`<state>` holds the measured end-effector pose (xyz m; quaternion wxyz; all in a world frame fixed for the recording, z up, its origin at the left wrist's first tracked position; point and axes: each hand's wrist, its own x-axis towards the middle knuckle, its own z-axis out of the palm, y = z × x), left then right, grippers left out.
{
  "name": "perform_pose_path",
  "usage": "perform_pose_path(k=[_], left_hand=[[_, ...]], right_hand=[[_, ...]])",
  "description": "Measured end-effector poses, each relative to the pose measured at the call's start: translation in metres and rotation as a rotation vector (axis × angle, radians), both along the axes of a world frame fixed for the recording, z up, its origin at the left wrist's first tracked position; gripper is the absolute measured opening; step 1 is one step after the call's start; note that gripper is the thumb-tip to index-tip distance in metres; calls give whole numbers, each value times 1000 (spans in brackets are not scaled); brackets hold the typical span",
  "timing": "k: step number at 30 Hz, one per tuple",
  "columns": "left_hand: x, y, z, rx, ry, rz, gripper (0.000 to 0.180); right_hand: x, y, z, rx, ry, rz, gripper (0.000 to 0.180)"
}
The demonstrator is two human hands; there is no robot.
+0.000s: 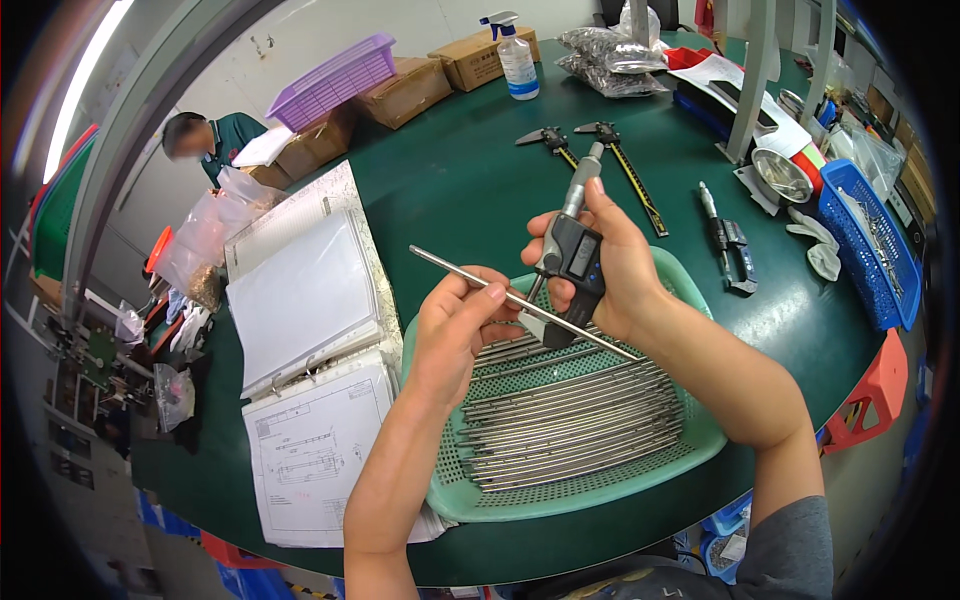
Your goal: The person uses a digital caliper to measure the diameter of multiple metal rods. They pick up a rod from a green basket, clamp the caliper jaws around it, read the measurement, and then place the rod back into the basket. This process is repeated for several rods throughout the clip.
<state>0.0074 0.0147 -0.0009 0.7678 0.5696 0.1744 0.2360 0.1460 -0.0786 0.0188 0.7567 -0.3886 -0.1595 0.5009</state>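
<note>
My left hand [462,322] pinches a thin metal rod [452,266], which slants from upper left down to the right. My right hand [612,245] is wrapped round a digital micrometer [573,245], its thimble pointing up and its small display turned toward me. The rod crosses the micrometer's frame near the jaws; whether the jaws touch it I cannot tell. Both hands are above a light green perforated basket [715,420]. Many similar metal rods [570,425] lie side by side in it.
An open binder [300,300] with drawings lies left of the basket. Two calipers [635,185] and a second micrometer [728,240] rest on the green table [450,170]. A blue basket [870,250] stands at the right edge, a spray bottle [518,68] at the back. Another person [225,140] is beyond the far left.
</note>
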Motion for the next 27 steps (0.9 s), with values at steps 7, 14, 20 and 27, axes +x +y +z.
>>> perform_pose_path(k=[7,14,20,27], left_hand=[[-1,-3,-1,30,25,-15,14],[1,-5,1,80,57,-17,16],[-1,-3,-2,22,36,-49,17],[-1,2,-2,7,17,35,16]], right_hand=[[-1,-1,-1,-11,22,9,57],[1,-3,2,12,53,29,57],[-1,-2,-1,-3,27,13,57],[2,0,-2,4,-36,37,58]])
